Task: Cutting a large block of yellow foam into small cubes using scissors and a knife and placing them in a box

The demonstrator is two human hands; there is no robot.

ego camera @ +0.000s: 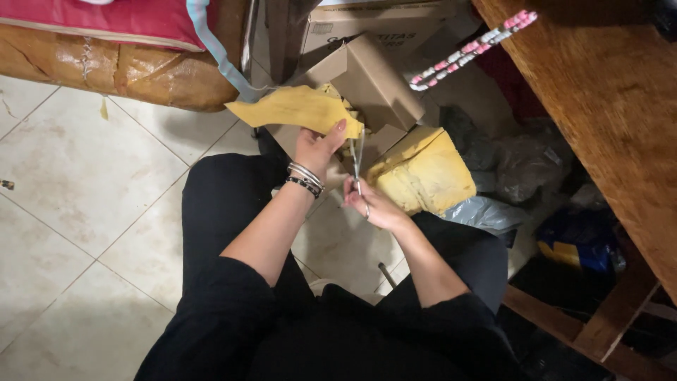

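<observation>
Our left grip (315,147): pinches yellow sheet (296,109) at its right edge | our right grip (372,204): closed on scissors (357,169), blades just below sheet.

Wore black sleeves pushed up past both elbows, black trousers. Carried thin silver bangles (307,173) and a dark beaded bracelet (303,185) on the left wrist. Bare hands, painted nails.

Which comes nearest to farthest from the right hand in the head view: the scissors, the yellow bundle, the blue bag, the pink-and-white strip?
1. scissors, in the right hand.
2. yellow bundle, just right.
3. blue bag, far right, under the wooden table.
4. pink-and-white strip, up top.
</observation>
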